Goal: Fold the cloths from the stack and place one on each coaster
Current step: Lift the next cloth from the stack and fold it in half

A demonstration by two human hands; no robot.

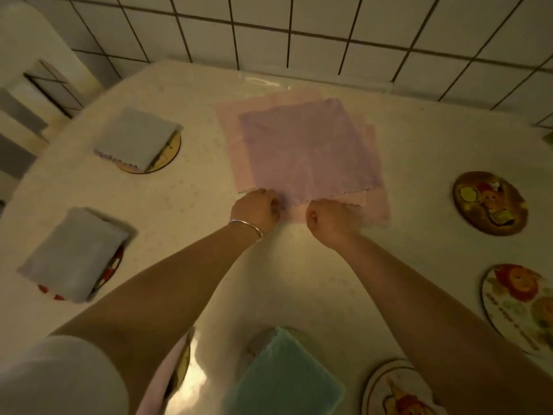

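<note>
1. The left hand (258,208) and the right hand (329,218) are pinching the near edge of the top purple cloth (308,151), fingers curled into it, at the centre of the frame.
2. That cloth is lying flat on the stack (378,205) of pink cloths, which is resting on the table (299,280) above the hands.
3. Folded cloths are already covering four coasters: two grey cloths (136,137) at the left, a green cloth (284,375) at the bottom, and a pink one partly hidden under the left arm.
4. Three bare coasters (489,202) are waiting along the right edge.
5. Likely risk: both pinches are sitting close together, so the far corners may be sagging and folding unevenly.
6. Another risk: fingers may be catching the pink layer underneath, dragging the stack askew.
</note>
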